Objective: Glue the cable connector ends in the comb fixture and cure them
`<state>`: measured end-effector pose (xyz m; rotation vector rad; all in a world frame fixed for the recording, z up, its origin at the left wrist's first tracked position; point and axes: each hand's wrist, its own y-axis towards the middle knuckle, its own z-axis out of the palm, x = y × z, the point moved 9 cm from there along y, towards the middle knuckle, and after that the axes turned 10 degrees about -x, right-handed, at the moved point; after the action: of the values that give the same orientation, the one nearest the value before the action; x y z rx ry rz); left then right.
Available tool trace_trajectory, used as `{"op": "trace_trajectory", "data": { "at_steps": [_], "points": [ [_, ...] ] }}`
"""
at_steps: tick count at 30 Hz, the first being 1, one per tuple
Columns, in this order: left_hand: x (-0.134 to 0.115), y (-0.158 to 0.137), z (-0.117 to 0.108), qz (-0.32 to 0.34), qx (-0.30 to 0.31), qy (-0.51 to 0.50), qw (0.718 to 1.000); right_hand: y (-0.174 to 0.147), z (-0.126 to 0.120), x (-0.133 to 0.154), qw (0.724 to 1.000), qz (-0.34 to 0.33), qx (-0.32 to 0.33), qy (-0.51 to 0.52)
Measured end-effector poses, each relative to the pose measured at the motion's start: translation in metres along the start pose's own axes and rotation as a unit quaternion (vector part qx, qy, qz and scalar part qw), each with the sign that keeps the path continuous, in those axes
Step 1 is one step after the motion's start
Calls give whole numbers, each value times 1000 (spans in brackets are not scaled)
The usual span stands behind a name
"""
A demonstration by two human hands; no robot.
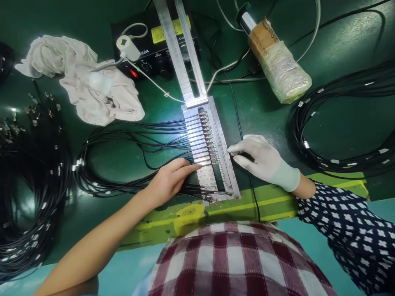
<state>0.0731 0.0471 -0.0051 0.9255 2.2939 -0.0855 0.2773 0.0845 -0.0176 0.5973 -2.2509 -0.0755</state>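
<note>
My bare left hand (170,180) is closed on a thin black cable at the left side of a slotted metal fixture (203,154). Its fingertips press near the lower slots. Several cables (166,123) lie side by side across the plate, with their small metal terminals (206,127) lined up along its middle channel. More loose cable ends (212,194) rest over the lower end of the fixture, below my left hand. My right hand (263,160), in a white glove, touches the fixture's right edge with its fingertips, thumb and forefinger apart and nothing visible between them.
A black control box (160,57) stands behind, with a metal arm (177,53) reaching to the fixture. A lamp (100,82) hangs over white cloth (111,105). Cable bundles lie left (40,197) and right (304,144). A wrapped cylinder (282,68) lies at the back right.
</note>
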Motion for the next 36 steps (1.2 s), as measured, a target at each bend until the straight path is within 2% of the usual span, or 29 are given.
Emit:
{"op": "trace_trajectory", "data": {
  "at_steps": [4, 8, 12, 19, 23, 26, 30, 36],
  "points": [
    [-3, -5, -4, 14, -57, 110, 992, 0, 0, 0, 1000, -6, -2, 2],
    [-7, -12, 3, 22, -38, 179, 983, 1, 1, 1, 1000, -4, 0, -2],
    [-12, -16, 5, 7, -11, 170, 985, -1, 0, 4, 1000, -8, -7, -6],
    [-18, -27, 1, -36, 24, 64, 997, -5, -1, 6, 1000, -13, -9, -6],
    [-19, -19, -4, -19, -40, 13, 999, -3, 0, 4, 1000, -1, -4, -4],
    [-21, -10, -3, 8, -78, 40, 996, -2, 0, 4, 1000, 0, -6, 0],
    [-24, -3, 4, 43, -81, 93, 991, -2, -2, 5, 1000, -2, -9, 4],
    [-29, -1, 6, 60, -70, 102, 991, -2, -1, 4, 1000, 0, -8, 4]
  ]
}}
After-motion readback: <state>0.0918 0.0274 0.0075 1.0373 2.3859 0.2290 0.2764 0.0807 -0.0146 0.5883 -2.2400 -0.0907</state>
